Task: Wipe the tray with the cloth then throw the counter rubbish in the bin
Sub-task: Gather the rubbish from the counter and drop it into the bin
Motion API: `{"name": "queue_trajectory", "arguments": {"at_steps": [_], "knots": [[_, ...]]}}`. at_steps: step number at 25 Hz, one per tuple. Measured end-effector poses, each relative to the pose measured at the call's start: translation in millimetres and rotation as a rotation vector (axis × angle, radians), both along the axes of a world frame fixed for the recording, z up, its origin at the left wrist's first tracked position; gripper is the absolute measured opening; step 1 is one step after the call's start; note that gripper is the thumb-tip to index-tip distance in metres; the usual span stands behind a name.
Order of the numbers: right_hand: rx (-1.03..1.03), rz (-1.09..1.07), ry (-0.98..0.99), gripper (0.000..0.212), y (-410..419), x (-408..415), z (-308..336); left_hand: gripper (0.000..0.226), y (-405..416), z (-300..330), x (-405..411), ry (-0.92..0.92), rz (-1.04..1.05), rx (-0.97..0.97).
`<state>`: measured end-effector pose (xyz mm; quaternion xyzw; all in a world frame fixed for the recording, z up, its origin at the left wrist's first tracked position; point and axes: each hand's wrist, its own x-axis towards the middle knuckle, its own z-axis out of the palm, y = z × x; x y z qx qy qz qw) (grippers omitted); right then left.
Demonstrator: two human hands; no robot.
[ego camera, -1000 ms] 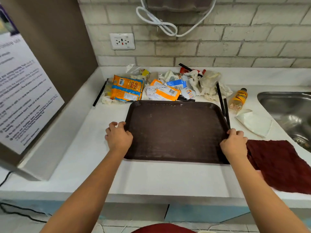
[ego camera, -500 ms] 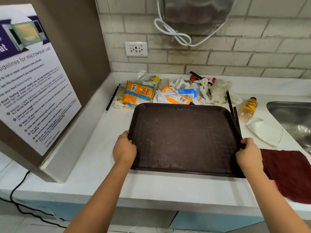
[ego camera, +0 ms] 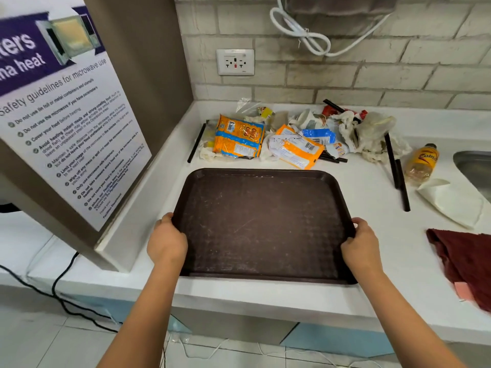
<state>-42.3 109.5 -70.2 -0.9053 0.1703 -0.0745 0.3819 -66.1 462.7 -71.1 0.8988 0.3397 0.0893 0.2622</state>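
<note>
The left hand [ego camera: 166, 243] and right hand [ego camera: 360, 247] each curl round an opposite short edge of the dark brown rectangular plastic tray [ego camera: 263, 224], probably to square it flat near the white table's [ego camera: 265, 296] front edge for wiping. The dark red cloth [ego camera: 467, 264] lies untouched to the right, within reach. Crumpled wrappers and tissues, the rubbish [ego camera: 287, 136], sit heaped behind the tray against the wall, awaiting the bin, which is not in view.

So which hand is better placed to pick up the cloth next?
Right. The dark red cloth lies on the counter just beyond the right hand, which grips the brown tray's right edge; the left hand grips the far edge.
</note>
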Motion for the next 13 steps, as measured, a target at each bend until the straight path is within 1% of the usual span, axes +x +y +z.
{"name": "queue_trajectory", "arguments": {"at_steps": [3, 5, 8, 11, 13], "knots": [[0.003, -0.010, 0.030, 0.055, 7.4, 1.3, 4.2, 0.055, 5.0, -1.8, 3.6, 0.008, -0.016, 0.014], [-0.043, 0.005, 0.097, 0.052, 13.3, 3.2, 4.4, 0.052, 8.0, -2.4, 4.9, -0.009, -0.043, 0.081], [-0.102, 0.041, 0.176, 0.040, 18.0, 3.9, 6.4, 0.041, 1.9, -6.3, 10.8, -0.065, -0.235, 0.161], [-0.113, 0.041, 0.191, 0.038, 24.2, 3.7, 6.4, 0.043, -0.2, -15.9, 18.4, 0.029, -0.418, 0.157], [-0.106, 0.040, 0.182, 0.039, 28.2, 4.2, 5.4, 0.044, 6.3, -19.2, 22.9, 0.055, -0.451, 0.142]]}}
